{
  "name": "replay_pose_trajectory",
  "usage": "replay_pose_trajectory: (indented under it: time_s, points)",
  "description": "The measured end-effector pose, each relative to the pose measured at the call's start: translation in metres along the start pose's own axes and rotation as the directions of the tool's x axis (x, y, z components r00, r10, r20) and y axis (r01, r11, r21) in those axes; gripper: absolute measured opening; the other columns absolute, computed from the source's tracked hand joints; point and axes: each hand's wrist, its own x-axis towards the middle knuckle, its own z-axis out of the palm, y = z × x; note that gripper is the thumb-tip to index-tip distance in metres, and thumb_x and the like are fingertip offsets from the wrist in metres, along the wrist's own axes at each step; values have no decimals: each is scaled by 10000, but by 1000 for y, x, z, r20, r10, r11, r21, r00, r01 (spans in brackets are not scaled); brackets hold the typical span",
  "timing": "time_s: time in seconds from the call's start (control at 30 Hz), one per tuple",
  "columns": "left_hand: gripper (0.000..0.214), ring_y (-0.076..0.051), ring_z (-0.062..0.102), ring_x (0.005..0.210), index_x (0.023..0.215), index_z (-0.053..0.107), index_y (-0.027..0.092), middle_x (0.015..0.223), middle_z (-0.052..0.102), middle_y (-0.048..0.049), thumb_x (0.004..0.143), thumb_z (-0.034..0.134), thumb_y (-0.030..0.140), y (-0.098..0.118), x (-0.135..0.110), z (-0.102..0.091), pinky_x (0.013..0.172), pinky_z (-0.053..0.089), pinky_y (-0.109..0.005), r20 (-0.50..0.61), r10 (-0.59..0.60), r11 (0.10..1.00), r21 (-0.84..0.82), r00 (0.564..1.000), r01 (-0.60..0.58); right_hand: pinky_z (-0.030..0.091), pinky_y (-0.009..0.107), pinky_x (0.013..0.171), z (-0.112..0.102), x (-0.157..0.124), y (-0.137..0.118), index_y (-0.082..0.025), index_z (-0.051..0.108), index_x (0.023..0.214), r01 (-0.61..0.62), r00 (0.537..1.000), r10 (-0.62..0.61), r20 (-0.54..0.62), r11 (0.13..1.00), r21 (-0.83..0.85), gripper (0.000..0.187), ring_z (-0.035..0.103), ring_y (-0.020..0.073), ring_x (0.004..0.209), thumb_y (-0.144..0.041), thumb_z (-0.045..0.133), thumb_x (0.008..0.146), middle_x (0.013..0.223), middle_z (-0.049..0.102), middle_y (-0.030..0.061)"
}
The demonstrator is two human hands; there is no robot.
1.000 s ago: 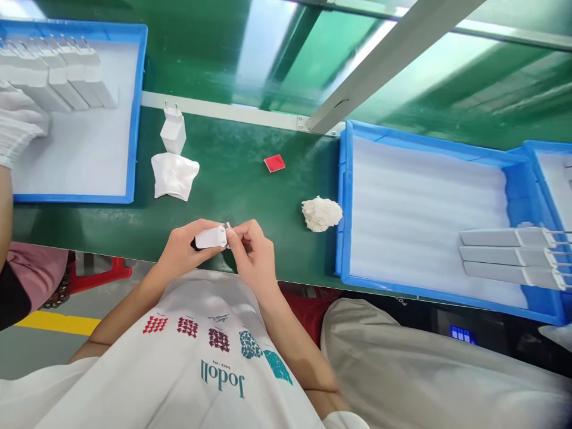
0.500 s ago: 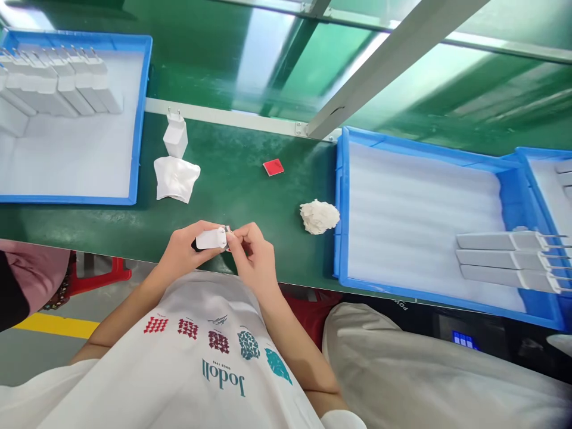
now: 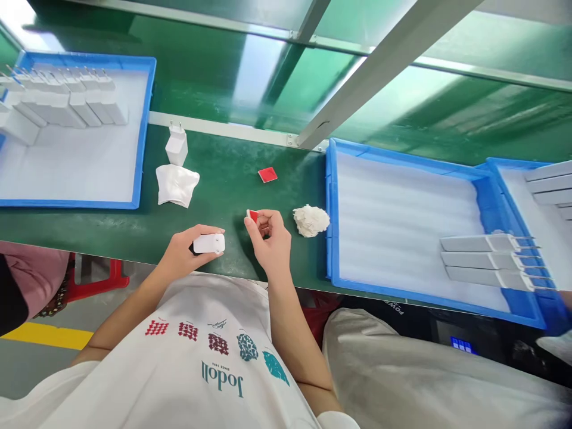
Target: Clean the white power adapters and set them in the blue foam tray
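Drew right hand [image 3: 274, 243] rightward, away from white plug [image 3: 208, 243]; pinched red square [image 3: 253, 215] in same hand; grasped plug in left hand [image 3: 177, 252].

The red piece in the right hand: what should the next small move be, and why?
Perhaps lay the red piece on the green table near the other red piece: the right hand pinches it apart from the white charger that the left hand holds, and setting it down would likely free the right hand.

Charger [image 3: 209, 243] smooth plastic; trays [image 3: 331, 238] glossy plastic; lump [image 3: 311, 221] rough, matt; tabletop [image 3: 223, 185] glossy
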Motion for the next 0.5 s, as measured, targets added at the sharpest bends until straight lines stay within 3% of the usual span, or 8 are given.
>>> replay_pose_trajectory:
  time_s: [0.23, 0.4, 0.5]
  points:
    - [338, -219, 729, 1043, 1130, 690, 239, 1195, 758, -73, 808, 779, 288, -5, -4, 2, 824, 577, -298, -78, -5, 995, -95, 997, -3, 488, 300, 664, 6, -3, 12, -222, 616, 1042, 112, 994, -108, 33, 982, -151, 303, 557, 152, 669, -479, 640, 882, 796, 622, 0]
    - [326, -217, 729, 1053, 1105, 697, 231, 1183, 763, -71, 795, 784, 275, -5, -4, 2, 874, 584, -313, -118, 3, 995, -96, 993, -14, 485, 299, 663, 3, -3, 12, -217, 618, 1044, 125, 991, -119, 55, 983, -136, 301, 561, 150, 668, -473, 635, 888, 822, 650, 11]
    - [328, -215, 726, 1058, 1111, 700, 234, 1186, 762, -69, 796, 778, 279, -4, -4, 2, 874, 584, -310, -123, -12, 996, -88, 992, 1, 488, 291, 657, 2, -7, 9, -215, 612, 982, 103, 991, -101, 86, 994, -24, 246, 572, 143, 650, -453, 568, 935, 760, 640, -1]
